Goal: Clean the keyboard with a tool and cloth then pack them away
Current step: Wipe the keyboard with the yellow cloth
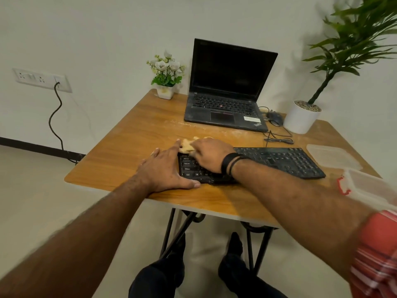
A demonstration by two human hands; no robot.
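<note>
Head-worn camera looks forward and down, close over the table (120,168) from its near edge.

The black keyboard (279,162) showed "Ctrl", "Shift" and "Caps Lock" keys; the laptop (225,104) palm rest read "ThinkPad".

Wooden table (133,134) with laptop (227,104), keyboard (279,162), mouse (275,118), two potted plants (165,82), clear plastic container (373,188), lid (333,157).

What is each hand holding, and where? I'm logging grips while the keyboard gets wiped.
The right hand grips the bunched yellow cloth from above. The left hand holds nothing, resting flat against the keyboard's left end.
</note>
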